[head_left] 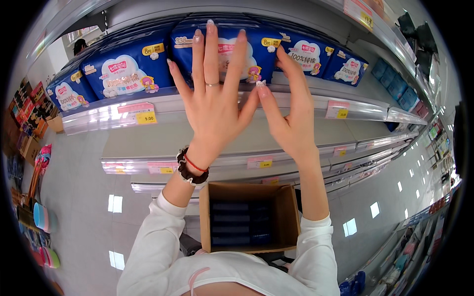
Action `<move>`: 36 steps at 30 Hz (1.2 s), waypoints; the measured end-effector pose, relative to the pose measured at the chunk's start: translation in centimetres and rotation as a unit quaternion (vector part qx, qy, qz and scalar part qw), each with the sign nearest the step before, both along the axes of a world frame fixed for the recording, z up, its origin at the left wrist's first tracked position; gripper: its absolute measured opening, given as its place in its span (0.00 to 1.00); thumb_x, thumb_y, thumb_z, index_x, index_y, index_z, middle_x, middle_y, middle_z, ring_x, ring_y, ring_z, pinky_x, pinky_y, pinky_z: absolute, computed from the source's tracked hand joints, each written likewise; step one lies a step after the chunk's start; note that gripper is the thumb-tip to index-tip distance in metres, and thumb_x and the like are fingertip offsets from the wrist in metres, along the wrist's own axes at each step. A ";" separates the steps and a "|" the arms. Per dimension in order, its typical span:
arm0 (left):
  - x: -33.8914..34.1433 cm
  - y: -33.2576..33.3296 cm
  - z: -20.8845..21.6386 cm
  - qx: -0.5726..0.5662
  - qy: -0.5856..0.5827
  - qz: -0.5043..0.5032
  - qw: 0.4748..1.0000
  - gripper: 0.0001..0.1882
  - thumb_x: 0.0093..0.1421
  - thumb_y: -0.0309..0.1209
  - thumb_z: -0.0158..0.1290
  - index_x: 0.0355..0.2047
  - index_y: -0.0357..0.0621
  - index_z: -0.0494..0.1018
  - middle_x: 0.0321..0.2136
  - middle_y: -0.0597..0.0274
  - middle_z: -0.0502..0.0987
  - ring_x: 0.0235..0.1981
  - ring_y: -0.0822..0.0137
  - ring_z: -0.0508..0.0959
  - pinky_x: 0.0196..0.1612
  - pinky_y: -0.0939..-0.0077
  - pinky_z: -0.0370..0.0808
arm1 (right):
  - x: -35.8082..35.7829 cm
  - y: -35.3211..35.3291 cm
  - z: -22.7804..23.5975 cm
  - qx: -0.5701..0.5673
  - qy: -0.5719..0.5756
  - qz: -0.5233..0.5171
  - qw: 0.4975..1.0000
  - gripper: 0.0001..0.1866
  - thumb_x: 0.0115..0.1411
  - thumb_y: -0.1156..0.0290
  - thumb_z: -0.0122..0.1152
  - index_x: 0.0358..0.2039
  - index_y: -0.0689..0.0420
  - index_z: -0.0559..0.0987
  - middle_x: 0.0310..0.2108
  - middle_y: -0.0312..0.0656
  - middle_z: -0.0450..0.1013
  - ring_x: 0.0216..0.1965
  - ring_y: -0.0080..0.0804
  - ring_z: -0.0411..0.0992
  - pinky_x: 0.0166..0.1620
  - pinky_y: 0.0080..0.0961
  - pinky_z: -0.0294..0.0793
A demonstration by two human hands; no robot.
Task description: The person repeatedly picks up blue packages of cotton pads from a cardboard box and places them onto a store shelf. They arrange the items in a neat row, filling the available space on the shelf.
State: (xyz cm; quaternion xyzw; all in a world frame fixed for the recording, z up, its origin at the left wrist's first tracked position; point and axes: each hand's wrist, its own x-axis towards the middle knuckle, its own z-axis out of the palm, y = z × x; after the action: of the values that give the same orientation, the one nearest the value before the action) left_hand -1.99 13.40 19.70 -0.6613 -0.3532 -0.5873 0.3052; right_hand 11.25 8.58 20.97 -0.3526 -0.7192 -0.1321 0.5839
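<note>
A row of blue sanitary pad packs with white cloud shapes stands along the upper shelf (365, 98). My left hand (215, 93) lies spread against the front of the middle pack (185, 52), its fingertips reaching the upper edge. At that pack's lower right corner is my right hand (294, 113); its thumb is near the bottom edge and its index finger runs along the right side. The other right fingers are mostly hidden. Below my arms sits an open cardboard box (205, 217) with more dark blue packs (230, 218) inside.
Neighbouring packs (121, 74) stand close on the left and more packs (347, 69) on the right. Price tags hang on the shelf edges. Lower shelves (217, 165) jut out beneath. Tubs (42, 217) stand at the left, and a goods rack (402, 246) is at the lower right.
</note>
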 end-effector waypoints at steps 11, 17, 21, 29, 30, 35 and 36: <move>0.0 -0.5 0.1 -0.004 0.039 0.033 0.999 0.36 0.56 0.52 0.50 0.64 0.56 0.60 0.66 0.56 0.54 0.66 0.53 0.54 0.63 0.42 0.43 | 1.4 -1.0 0.0 -0.008 -0.075 -0.022 0.997 0.26 0.56 0.71 0.60 0.54 0.68 0.68 0.52 0.55 0.70 0.50 0.51 0.70 0.56 0.37 0.63; 0.6 -0.8 -0.3 0.053 0.026 -0.069 0.996 0.32 0.52 0.42 0.57 0.58 0.52 0.67 0.62 0.54 0.62 0.64 0.52 0.58 0.63 0.49 0.49 | 3.9 -6.1 0.3 0.013 -0.142 -0.049 0.989 0.23 0.51 0.73 0.63 0.50 0.58 0.75 0.51 0.47 0.71 0.52 0.45 0.69 0.56 0.35 0.64; -3.6 -0.8 -3.4 0.058 0.086 -0.239 0.965 0.33 0.50 0.36 0.59 0.58 0.51 0.66 0.60 0.54 0.65 0.63 0.52 0.60 0.62 0.52 0.53 | 7.6 -12.8 -1.9 -0.041 -0.083 -0.078 0.993 0.19 0.53 0.74 0.61 0.47 0.60 0.76 0.50 0.45 0.72 0.53 0.38 0.69 0.56 0.29 0.64; -8.7 -8.2 -22.1 -0.388 0.320 -0.399 0.767 0.14 0.53 0.33 0.57 0.39 0.42 0.77 0.36 0.58 0.79 0.42 0.57 0.75 0.59 0.55 0.62 | 21.9 -29.1 -27.8 -0.480 -0.024 -0.480 0.734 0.31 0.52 0.62 0.65 0.53 0.67 0.67 0.54 0.58 0.65 0.52 0.55 0.67 0.54 0.41 0.66; -9.2 -8.5 -23.7 -0.421 0.354 -0.390 0.738 0.12 0.54 0.34 0.57 0.37 0.42 0.78 0.33 0.59 0.79 0.41 0.59 0.76 0.59 0.54 0.61 | 22.3 -30.9 -31.9 -0.534 -0.056 -0.539 0.650 0.38 0.49 0.60 0.68 0.55 0.69 0.63 0.55 0.61 0.63 0.52 0.58 0.67 0.55 0.44 0.65; -7.6 -9.9 -24.6 -0.490 0.312 -0.373 0.724 0.08 0.56 0.33 0.54 0.25 0.43 0.78 0.24 0.61 0.79 0.33 0.62 0.75 0.56 0.59 0.61 | 21.1 -34.0 -40.9 -0.524 -0.121 -0.585 0.607 0.51 0.42 0.59 0.74 0.60 0.70 0.55 0.54 0.61 0.63 0.53 0.56 0.65 0.54 0.41 0.68; -7.3 -9.9 -24.8 -0.492 0.303 -0.366 0.730 0.09 0.56 0.33 0.53 0.24 0.43 0.78 0.24 0.61 0.79 0.32 0.61 0.75 0.54 0.60 0.62 | 21.0 -33.1 -40.0 -0.550 -0.064 -0.574 0.603 0.52 0.43 0.58 0.73 0.60 0.70 0.54 0.54 0.62 0.64 0.53 0.57 0.65 0.54 0.41 0.68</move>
State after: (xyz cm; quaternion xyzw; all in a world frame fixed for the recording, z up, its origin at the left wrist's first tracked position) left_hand -9.31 3.48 -5.08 -0.9397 -0.2121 -0.1661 -0.2106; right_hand 32.28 -24.53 -19.02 -0.9381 -0.3418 -0.0417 0.0365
